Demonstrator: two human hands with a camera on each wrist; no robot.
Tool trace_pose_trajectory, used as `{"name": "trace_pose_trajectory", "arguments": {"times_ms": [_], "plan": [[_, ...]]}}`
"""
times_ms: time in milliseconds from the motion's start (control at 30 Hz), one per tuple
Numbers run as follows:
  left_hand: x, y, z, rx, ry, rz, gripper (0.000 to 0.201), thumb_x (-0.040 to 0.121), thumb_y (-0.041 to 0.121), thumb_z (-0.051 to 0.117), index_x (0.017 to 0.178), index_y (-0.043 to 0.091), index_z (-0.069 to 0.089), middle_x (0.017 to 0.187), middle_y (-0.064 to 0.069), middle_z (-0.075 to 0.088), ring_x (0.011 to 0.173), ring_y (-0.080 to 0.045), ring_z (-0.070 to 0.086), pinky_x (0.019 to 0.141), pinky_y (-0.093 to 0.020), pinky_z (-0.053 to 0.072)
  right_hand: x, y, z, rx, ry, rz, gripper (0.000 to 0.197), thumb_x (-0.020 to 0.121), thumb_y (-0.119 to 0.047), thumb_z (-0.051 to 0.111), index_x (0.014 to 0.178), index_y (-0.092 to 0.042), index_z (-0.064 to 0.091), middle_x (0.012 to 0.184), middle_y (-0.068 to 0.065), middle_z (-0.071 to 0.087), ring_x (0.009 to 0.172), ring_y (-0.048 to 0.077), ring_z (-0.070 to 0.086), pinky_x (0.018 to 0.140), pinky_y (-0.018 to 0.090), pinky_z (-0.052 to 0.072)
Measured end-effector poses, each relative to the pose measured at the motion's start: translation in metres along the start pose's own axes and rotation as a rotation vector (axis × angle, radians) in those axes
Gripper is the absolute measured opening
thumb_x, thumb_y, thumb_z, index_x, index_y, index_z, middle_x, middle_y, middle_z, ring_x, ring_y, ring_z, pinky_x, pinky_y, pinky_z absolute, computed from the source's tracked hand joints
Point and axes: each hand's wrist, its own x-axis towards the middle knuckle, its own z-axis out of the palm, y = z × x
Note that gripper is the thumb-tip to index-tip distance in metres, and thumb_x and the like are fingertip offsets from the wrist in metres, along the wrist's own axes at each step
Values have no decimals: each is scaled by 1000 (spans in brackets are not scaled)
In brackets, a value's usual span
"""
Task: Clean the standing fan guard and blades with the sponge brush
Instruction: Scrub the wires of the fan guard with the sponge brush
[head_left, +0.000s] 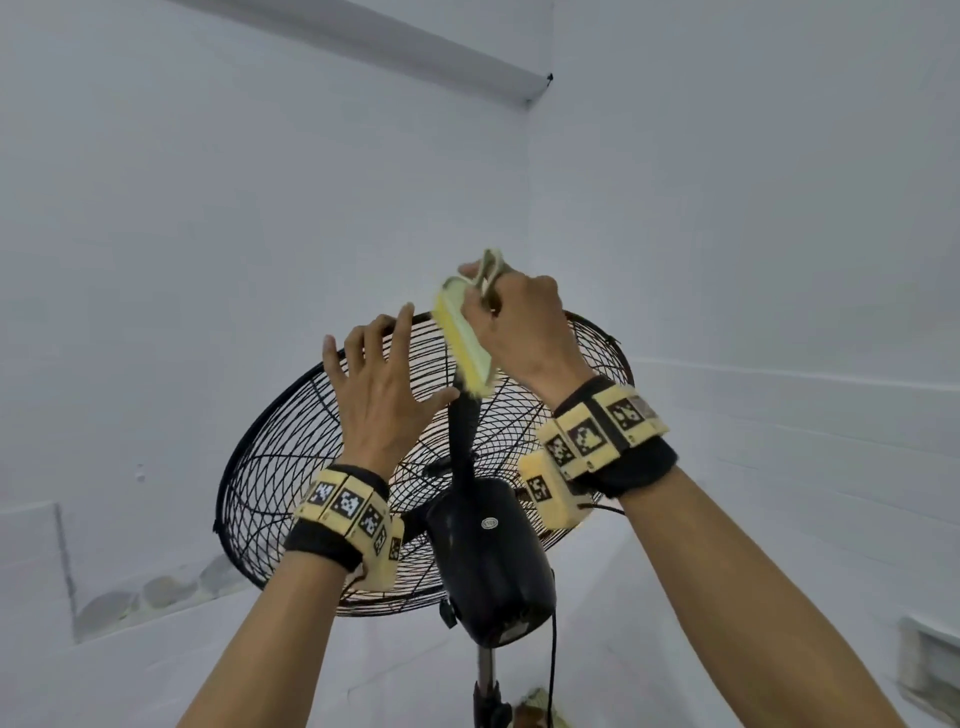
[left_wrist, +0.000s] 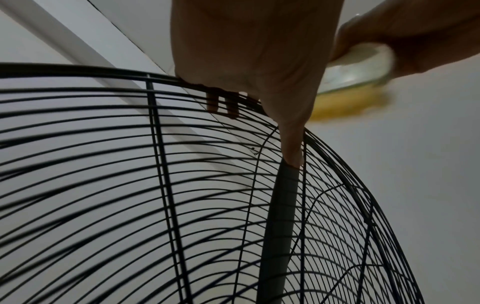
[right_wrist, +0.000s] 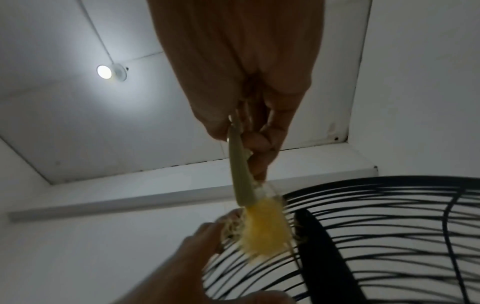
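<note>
1. The standing fan (head_left: 483, 551) faces away from the person, its motor housing nearest the camera and the head tipped upward; this puts the back of the wire guard (head_left: 291, 467) and its top rim within arm's reach, likely why the cleaning is done from behind.
2. A dark blade (left_wrist: 280, 205) stands upright inside the guard, just below the rim; the bristles seem to reach it only through the wires.
3. The left hand (head_left: 379, 395) is spread flat, fingers straight, resting over the top rim with the fingertips (left_wrist: 292, 152) poking between the wires; judged a steadying hold so the guard does not swing.
4. The right hand (head_left: 519, 322) curls tightly round the handle of the sponge brush (head_left: 465, 338); its yellow bristles lie against the guard's upper wires, beside the left thumb.
</note>
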Motion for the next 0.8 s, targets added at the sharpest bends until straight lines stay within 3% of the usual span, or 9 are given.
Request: {"name": "trace_pose_trajectory", "arguments": {"times_ms": [67, 100, 200, 300, 400, 533, 600, 733, 800], "plan": [[4, -3, 3, 14, -18, -9, 111, 77, 72, 75, 164, 25, 25, 149, -7, 43, 140, -33, 38, 124, -63, 12, -2, 5, -2, 24, 21, 45, 28, 103, -22, 56, 118, -7, 73, 71, -14, 65, 46, -10, 51, 48, 5, 40], [6, -3, 5, 17, -18, -5, 111, 77, 73, 73, 165, 25, 25, 149, -7, 43, 139, -33, 38, 124, -62, 13, 0, 4, -2, 40, 65, 51, 28, 103, -22, 56, 119, -7, 73, 74, -13, 66, 49, -10, 53, 51, 6, 43], [12, -2, 11, 21, -21, 15, 111, 77, 75, 72, 165, 26, 25, 148, -8, 45, 138, -34, 39, 123, -61, 14, 14, -2, 4, 71, 147, 49, 34, 106, -24, 54, 132, -8, 66, 111, 2, 76, 76, 5, 70, 79, 21, 58], [20, -5, 18, 25, -25, 19, 111, 75, 74, 74, 164, 28, 28, 148, -10, 46, 138, -35, 40, 122, -63, 15, 21, 5, 10, -10, 37, 85, 30, 99, -24, 60, 125, -11, 70, 112, 3, 76, 93, 21, 72, 94, 29, 54], [29, -9, 23, 49, -62, 14, 108, 76, 77, 70, 164, 32, 27, 150, -10, 44, 140, -35, 38, 122, -63, 15, 23, 14, 11, -62, 0, 118, 24, 90, -28, 69, 110, -16, 75, 98, 0, 77, 90, 20, 71, 91, 37, 57], [38, -10, 33, 54, -87, 13, 105, 78, 79, 67, 164, 34, 25, 152, -9, 43, 141, -34, 36, 122, -61, 15, 29, 17, 24, 67, 169, 111, 29, 99, -23, 61, 125, -13, 69, 107, 5, 77, 85, 22, 73, 90, 38, 58], [40, -11, 38, 59, -86, 16, 105, 78, 79, 66, 164, 34, 26, 152, -9, 43, 141, -34, 36, 122, -61, 15, 28, 23, 30, 94, 150, 100, 30, 100, -20, 61, 128, -13, 66, 105, 8, 77, 85, 22, 74, 89, 36, 59], [46, -18, 46, 77, -100, 10, 107, 78, 81, 65, 164, 34, 24, 152, -8, 42, 141, -33, 36, 122, -59, 17, 23, 40, 31, -9, 54, 100, 21, 83, -25, 71, 103, -19, 71, 78, -6, 72, 72, 15, 68, 78, 34, 60], [49, -18, 49, 82, -101, 25, 106, 79, 81, 65, 164, 34, 24, 152, -8, 42, 140, -33, 37, 119, -57, 21, 25, 43, 33, 21, 130, 86, 20, 86, -24, 70, 106, -21, 70, 73, -9, 70, 64, 10, 66, 72, 30, 60]]}}
